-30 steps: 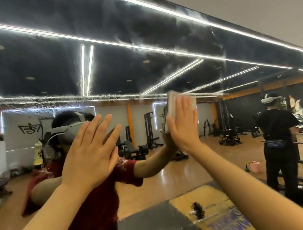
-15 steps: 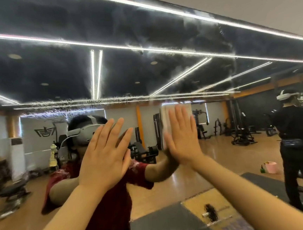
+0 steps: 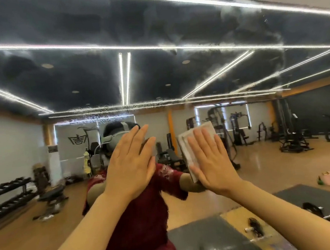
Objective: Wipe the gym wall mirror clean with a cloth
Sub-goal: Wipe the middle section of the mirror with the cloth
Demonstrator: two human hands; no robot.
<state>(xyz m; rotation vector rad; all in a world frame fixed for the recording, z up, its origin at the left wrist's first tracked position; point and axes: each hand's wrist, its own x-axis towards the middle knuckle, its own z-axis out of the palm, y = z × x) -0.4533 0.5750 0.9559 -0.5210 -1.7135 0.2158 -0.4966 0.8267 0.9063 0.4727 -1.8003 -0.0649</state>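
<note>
Cloth [image 3: 196, 142] under flat right hand [image 3: 213, 164] mid-mirror [image 3: 151, 26] (edges far); left hand [image 3: 131, 165] open.

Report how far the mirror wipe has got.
Done: no stretch looks finished. In hand: the right hand presses the cloth flat on the mirror; the left hand is raised, open and empty. Left: hazy smears across the upper glass and a speckled band above the hands.

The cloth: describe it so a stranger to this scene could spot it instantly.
Start at the big wall mirror that fills the view. In front of it two bare hands are raised side by side; look under the right hand. The cloth is the pale folded rectangle flattened beneath that palm, whereas the left hand holds nothing.
</note>
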